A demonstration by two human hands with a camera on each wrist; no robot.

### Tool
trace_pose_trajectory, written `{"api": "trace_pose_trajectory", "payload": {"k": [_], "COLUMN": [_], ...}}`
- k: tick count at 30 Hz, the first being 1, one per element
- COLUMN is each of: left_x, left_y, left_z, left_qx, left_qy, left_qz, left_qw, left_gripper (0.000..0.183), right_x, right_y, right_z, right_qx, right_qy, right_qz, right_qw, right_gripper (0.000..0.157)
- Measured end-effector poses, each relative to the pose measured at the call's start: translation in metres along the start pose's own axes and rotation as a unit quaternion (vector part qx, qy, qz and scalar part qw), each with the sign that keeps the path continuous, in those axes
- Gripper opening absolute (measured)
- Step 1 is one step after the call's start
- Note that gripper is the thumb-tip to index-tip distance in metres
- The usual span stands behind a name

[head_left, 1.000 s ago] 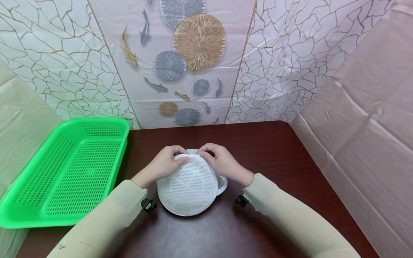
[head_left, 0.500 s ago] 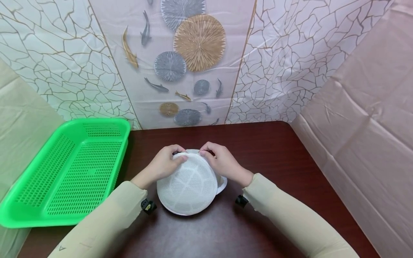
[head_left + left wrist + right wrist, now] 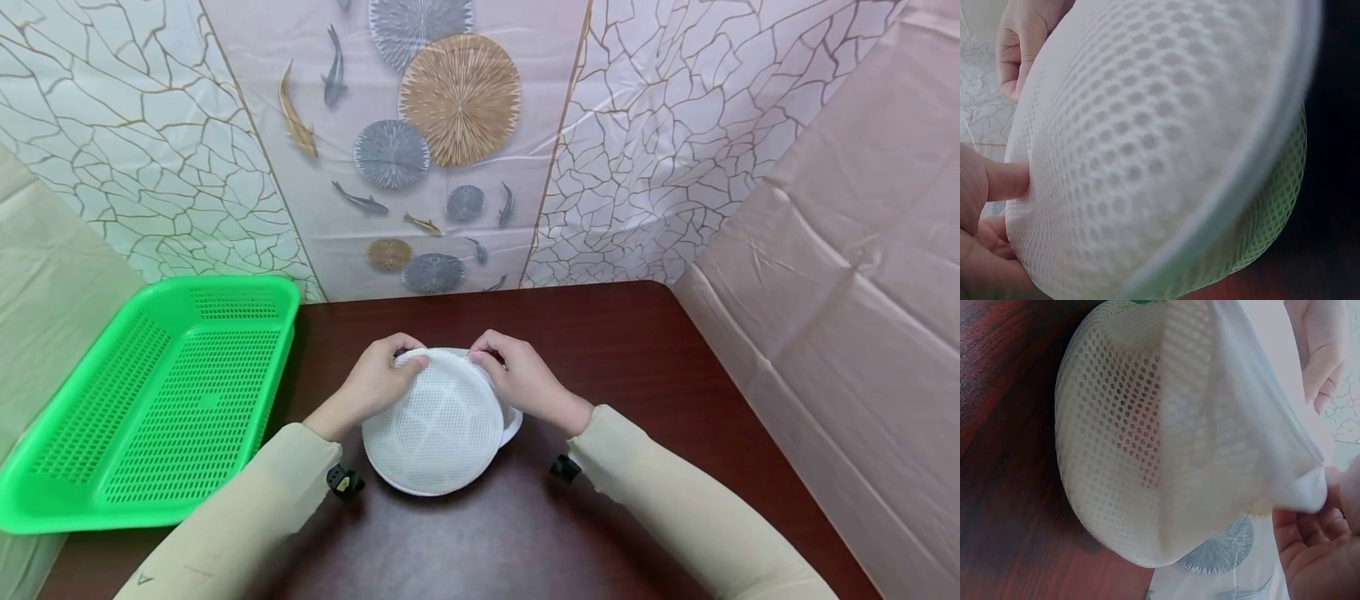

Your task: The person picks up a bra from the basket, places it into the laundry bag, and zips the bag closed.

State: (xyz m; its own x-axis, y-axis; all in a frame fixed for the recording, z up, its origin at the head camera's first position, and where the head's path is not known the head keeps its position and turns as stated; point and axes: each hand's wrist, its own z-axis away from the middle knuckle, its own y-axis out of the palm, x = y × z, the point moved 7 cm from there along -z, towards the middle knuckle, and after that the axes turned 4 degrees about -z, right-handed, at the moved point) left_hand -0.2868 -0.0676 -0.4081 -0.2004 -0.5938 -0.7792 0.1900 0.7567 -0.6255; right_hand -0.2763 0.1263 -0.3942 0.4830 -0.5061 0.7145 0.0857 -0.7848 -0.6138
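A round white mesh laundry bag with a thick piped rim stands tilted on the table in front of me. My left hand pinches its top edge, thumb on the near mesh face and fingers behind. At the upper right my right hand pinches the edge between thumb and fingers. In the right wrist view, a folded white corner of the bag meets the right fingertips, and the mesh body bulges out below. The left wrist view shows the near mesh panel close up, with its rim curving down the right side.
A green plastic basket with slotted walls stands at the left of the dark red-brown wooden table. Behind the table hangs a patterned cloth; plain beige sheeting closes off the right side.
The hands have drawn slightly apart along the bag's top edge, the left one leftward and a little upward. The near mesh face now looks rounder and flatter. The basket has stayed put.
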Motion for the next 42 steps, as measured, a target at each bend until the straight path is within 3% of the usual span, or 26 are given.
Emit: {"api": "trace_pose_trajectory", "payload": {"k": [5, 9, 17, 25, 31, 42], "left_x": [0.011, 0.014, 0.004, -0.016, -0.019, -0.011], "left_y": [-0.004, -0.004, -0.007, -0.001, 0.006, 0.003], "left_z": [-0.001, -0.001, -0.004, -0.009, -0.010, -0.010], "left_qx": [-0.008, 0.002, 0.001, 0.025, 0.037, 0.001], "left_qy": [-0.039, -0.046, 0.003, 0.052, 0.066, 0.048], "left_qz": [0.029, 0.043, 0.042, -0.018, -0.049, -0.040], "left_qw": [0.9988, 0.9980, 0.9991, 0.9982, 0.9959, 0.9980], "left_gripper": [0.017, 0.018, 0.023, 0.023, 0.018, 0.012], "right_x": [-0.003, -0.003, -0.005, 0.002, 0.003, 0.006], "right_y": [-0.003, -0.004, -0.003, 0.001, 0.004, 0.009], "right_z": [0.001, 0.002, 0.000, -0.003, -0.004, -0.003], "right_qx": [-0.014, -0.015, -0.009, -0.004, -0.002, 0.004], "right_qy": [0.002, 0.001, 0.021, 0.007, 0.008, 0.009], "right_qz": [0.001, -0.002, -0.006, -0.021, -0.027, -0.033], "right_qw": [1.000, 1.000, 1.000, 1.000, 1.000, 0.999], "right_gripper": [0.008, 0.007, 0.007, 0.006, 0.006, 0.006]}}
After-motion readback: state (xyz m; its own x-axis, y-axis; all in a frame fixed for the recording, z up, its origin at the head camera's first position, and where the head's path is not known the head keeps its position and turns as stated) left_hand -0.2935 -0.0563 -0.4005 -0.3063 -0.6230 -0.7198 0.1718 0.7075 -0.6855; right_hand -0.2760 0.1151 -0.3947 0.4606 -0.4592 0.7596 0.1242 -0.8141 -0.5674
